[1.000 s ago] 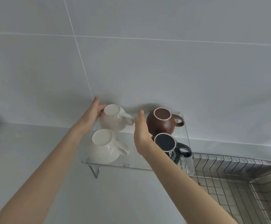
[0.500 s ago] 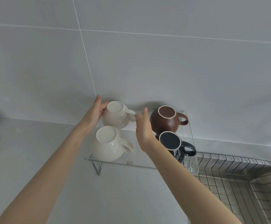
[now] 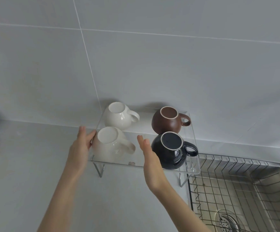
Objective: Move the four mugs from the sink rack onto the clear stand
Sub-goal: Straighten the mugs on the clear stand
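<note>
1. All four upside-down mugs sit on the clear acrylic stand at frame centre: two glossy white round mugs left, a brown mug and a dark navy mug right.
2. The wire sink rack, lower right, holds no mugs; the moving looks done.
3. The left hand rests open against the front white mug; the right hand is flat beside the navy one, fingers holding nothing.

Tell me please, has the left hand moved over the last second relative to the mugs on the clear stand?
Yes. The left hand has drawn back from the rear white ceramic mug to the left side of the front white ceramic mug on the clear acrylic stand.
</note>
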`<control>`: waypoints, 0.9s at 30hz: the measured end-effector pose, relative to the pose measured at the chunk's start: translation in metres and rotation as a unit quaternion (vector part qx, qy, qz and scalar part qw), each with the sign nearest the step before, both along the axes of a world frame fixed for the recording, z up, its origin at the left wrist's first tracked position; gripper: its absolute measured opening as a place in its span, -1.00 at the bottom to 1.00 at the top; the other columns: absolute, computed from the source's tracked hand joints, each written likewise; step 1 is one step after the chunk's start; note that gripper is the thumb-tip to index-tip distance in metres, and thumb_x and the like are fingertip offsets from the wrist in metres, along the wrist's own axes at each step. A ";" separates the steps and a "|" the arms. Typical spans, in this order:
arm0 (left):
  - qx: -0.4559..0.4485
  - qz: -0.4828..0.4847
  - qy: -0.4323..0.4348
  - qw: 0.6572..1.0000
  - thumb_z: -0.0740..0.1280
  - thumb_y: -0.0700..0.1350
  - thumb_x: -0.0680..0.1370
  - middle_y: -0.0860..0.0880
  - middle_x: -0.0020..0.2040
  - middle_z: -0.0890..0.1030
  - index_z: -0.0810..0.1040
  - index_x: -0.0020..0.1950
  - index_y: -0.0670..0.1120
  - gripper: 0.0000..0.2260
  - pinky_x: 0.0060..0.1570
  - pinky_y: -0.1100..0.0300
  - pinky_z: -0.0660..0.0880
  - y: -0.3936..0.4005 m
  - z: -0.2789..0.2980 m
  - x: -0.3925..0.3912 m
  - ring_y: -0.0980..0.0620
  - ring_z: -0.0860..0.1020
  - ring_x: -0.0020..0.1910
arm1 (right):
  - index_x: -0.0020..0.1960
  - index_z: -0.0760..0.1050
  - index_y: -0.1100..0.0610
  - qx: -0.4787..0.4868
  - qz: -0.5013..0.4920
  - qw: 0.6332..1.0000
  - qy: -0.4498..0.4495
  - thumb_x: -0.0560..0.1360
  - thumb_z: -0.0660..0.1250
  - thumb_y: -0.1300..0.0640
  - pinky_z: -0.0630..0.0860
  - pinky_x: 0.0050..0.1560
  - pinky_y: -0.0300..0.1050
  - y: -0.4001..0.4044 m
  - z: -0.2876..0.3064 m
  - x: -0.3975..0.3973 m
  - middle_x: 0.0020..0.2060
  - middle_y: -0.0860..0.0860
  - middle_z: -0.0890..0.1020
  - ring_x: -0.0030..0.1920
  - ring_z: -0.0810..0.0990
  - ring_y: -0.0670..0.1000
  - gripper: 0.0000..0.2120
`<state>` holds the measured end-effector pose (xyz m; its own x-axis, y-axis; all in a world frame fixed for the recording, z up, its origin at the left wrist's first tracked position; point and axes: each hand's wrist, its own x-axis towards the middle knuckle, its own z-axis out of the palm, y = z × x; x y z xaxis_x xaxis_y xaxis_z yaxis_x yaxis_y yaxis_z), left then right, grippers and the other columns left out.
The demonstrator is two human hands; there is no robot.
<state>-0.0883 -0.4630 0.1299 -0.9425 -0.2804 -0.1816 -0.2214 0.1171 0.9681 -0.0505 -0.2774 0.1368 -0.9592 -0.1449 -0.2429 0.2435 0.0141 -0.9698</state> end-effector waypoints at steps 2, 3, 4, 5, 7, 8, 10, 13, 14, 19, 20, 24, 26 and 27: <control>0.027 0.011 0.013 0.999 -0.12 0.18 0.56 -0.06 0.37 0.41 0.37 0.34 -0.09 -0.46 0.43 0.13 0.13 0.006 -0.004 0.015 0.09 0.35 0.31 | 0.45 0.16 -0.02 0.006 0.001 1.000 -0.001 0.55 -0.12 -0.17 0.02 0.29 -0.35 -0.002 -0.001 0.008 0.43 -0.21 0.23 0.34 0.14 -0.33 -0.48; 0.043 0.015 0.018 0.999 -0.12 0.13 0.58 -0.05 0.38 0.38 0.35 0.35 -0.10 -0.49 0.42 0.17 0.13 0.009 -0.004 0.020 0.10 0.33 0.32 | 0.45 0.16 -0.02 0.008 0.005 1.000 -0.001 0.56 -0.13 -0.17 0.01 0.32 -0.34 -0.004 -0.002 0.010 0.45 -0.19 0.21 0.37 0.13 -0.31 -0.48; 0.054 0.018 0.022 0.998 -0.12 0.10 0.59 -0.04 0.40 0.36 0.33 0.36 -0.10 -0.51 0.41 0.19 0.12 0.012 -0.004 0.022 0.11 0.32 0.33 | 0.46 0.14 -0.01 0.012 0.011 1.000 -0.002 0.56 -0.13 -0.17 -0.01 0.37 -0.32 -0.007 -0.003 0.013 0.46 -0.18 0.19 0.41 0.11 -0.28 -0.48; 0.061 0.021 0.025 0.998 -0.12 0.09 0.59 -0.04 0.42 0.34 0.32 0.36 -0.11 -0.52 0.42 0.19 0.11 0.014 -0.003 0.024 0.12 0.30 0.34 | 0.46 0.12 0.00 0.017 0.016 1.000 -0.003 0.56 -0.13 -0.17 -0.03 0.40 -0.30 -0.010 -0.004 0.015 0.48 -0.17 0.16 0.44 0.08 -0.25 -0.47; 0.062 0.026 0.028 0.997 -0.11 0.08 0.59 -0.04 0.43 0.33 0.31 0.37 -0.11 -0.53 0.43 0.18 0.11 0.016 -0.003 0.026 0.13 0.30 0.34 | 0.47 0.08 0.00 0.022 0.021 1.000 -0.004 0.56 -0.13 -0.18 -0.07 0.45 -0.26 -0.014 -0.005 0.015 0.49 -0.16 0.11 0.46 0.03 -0.24 -0.46; 0.063 0.029 0.028 0.997 -0.11 0.08 0.59 -0.03 0.42 0.33 0.31 0.37 -0.11 -0.53 0.42 0.19 0.12 0.017 -0.003 0.026 0.15 0.30 0.32 | 0.48 0.07 0.01 0.022 0.020 1.000 -0.004 0.56 -0.13 -0.17 -0.08 0.46 -0.25 -0.015 -0.005 0.013 0.50 -0.16 0.10 0.46 0.02 -0.24 -0.46; 0.066 0.039 0.027 0.997 -0.10 0.08 0.59 -0.01 0.38 0.37 0.33 0.36 -0.09 -0.54 0.37 0.22 0.15 0.019 -0.003 0.029 0.17 0.32 0.27 | 0.47 0.08 0.02 0.020 0.016 1.000 -0.005 0.56 -0.12 -0.16 -0.09 0.45 -0.27 -0.015 -0.006 0.009 0.50 -0.15 0.10 0.46 0.02 -0.24 -0.47; 0.065 0.035 0.022 0.997 -0.10 0.08 0.59 0.00 0.41 0.34 0.32 0.37 -0.08 -0.54 0.37 0.22 0.14 0.020 -0.004 0.032 0.17 0.31 0.27 | 0.47 0.09 0.02 0.017 0.016 1.000 -0.003 0.56 -0.12 -0.16 -0.08 0.39 -0.31 -0.013 -0.008 0.006 0.49 -0.17 0.11 0.45 0.03 -0.25 -0.47; 0.066 0.033 0.021 0.997 -0.10 0.09 0.59 0.00 0.42 0.33 0.31 0.37 -0.08 -0.54 0.38 0.22 0.13 0.020 -0.003 0.032 0.17 0.30 0.28 | 0.47 0.08 0.01 0.018 0.019 1.000 -0.001 0.56 -0.12 -0.16 -0.09 0.39 -0.32 -0.013 -0.008 0.006 0.49 -0.17 0.10 0.45 0.02 -0.26 -0.47; 0.063 0.039 0.024 0.997 -0.12 0.07 0.59 0.10 0.29 0.37 0.32 0.36 -0.06 -0.55 0.29 0.28 0.15 0.023 0.000 0.034 0.18 0.31 0.27 | 0.48 0.07 0.02 0.023 0.029 0.999 -0.003 0.57 -0.11 -0.15 0.04 0.13 -0.69 -0.012 -0.009 0.005 0.49 -0.17 0.10 0.43 0.04 -0.28 -0.48; 0.059 0.041 0.025 0.997 -0.12 0.07 0.59 0.12 0.26 0.37 0.33 0.36 -0.04 -0.56 0.26 0.28 0.15 0.023 0.000 0.034 0.19 0.31 0.26 | 0.48 0.06 0.03 0.022 0.030 0.999 -0.007 0.57 -0.11 -0.15 0.08 -0.03 -0.78 -0.012 -0.008 0.005 0.49 -0.17 0.10 0.42 0.05 -0.28 -0.48; 0.043 0.044 0.012 0.998 -0.11 0.08 0.59 0.12 0.14 0.45 0.51 -0.02 0.11 -0.61 0.23 0.26 0.16 0.027 0.007 0.034 0.14 0.35 0.18 | 0.47 0.09 0.02 0.026 0.041 0.999 0.001 0.56 -0.11 -0.17 0.02 0.22 -0.59 -0.008 -0.008 0.004 0.49 -0.16 0.13 0.44 0.06 -0.24 -0.46; 0.018 0.067 -0.008 0.998 -0.05 0.09 0.58 0.07 -0.02 0.46 0.47 -0.24 0.04 -0.63 0.12 0.22 0.21 0.031 0.014 0.030 0.07 0.36 0.05 | 0.47 0.10 0.02 0.026 0.044 0.999 0.001 0.56 -0.10 -0.18 -0.04 0.35 -0.36 -0.004 -0.003 0.004 0.49 -0.16 0.15 0.46 0.06 -0.21 -0.46; -0.012 0.072 -0.006 0.997 -0.03 0.09 0.57 0.03 -0.05 0.45 0.48 -0.20 -0.04 -0.62 0.05 0.18 0.26 0.035 0.017 0.029 0.03 0.36 0.00 | 0.47 0.10 0.02 0.020 0.039 0.999 0.004 0.56 -0.08 -0.18 -0.04 0.36 -0.33 -0.002 -0.002 0.003 0.49 -0.15 0.15 0.47 0.06 -0.21 -0.46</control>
